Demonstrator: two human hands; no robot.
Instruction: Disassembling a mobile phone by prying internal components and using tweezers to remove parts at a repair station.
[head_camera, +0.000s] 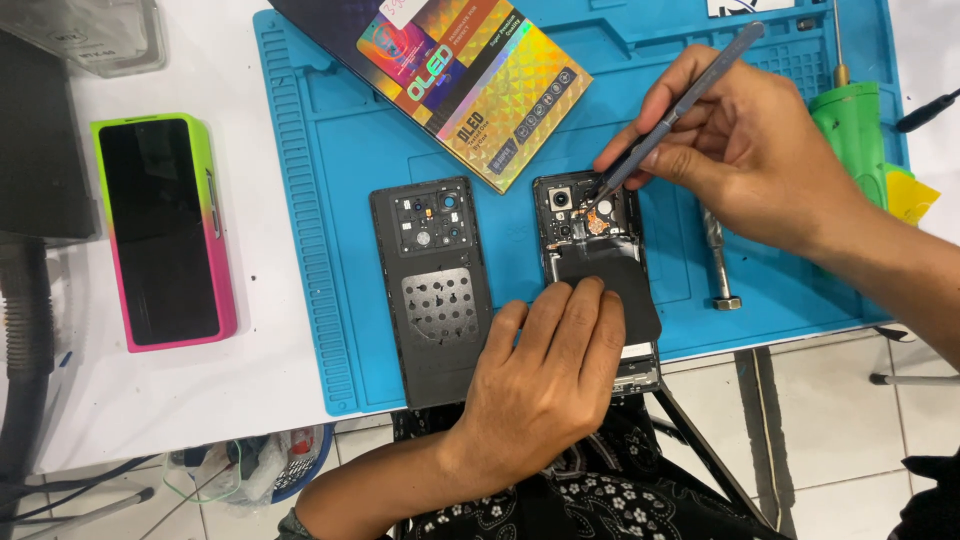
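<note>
An opened black phone (590, 235) lies on a blue work mat (340, 160), its camera and internal parts exposed at the top. My left hand (545, 375) rests flat on its lower half and holds it down. My right hand (740, 140) grips grey tweezers (680, 110) like a pen, the tip touching the parts near the phone's top right. The phone's removed black back cover (435, 290), inner side up with a perforated grey patch, lies just left of the phone.
A shiny holographic box (470, 70) lies at the mat's top. A phone in a green-and-pink case (165, 230) sits on the white table to the left. A metal tool (718, 265) and a green-handled screwdriver (850, 120) lie right of the phone.
</note>
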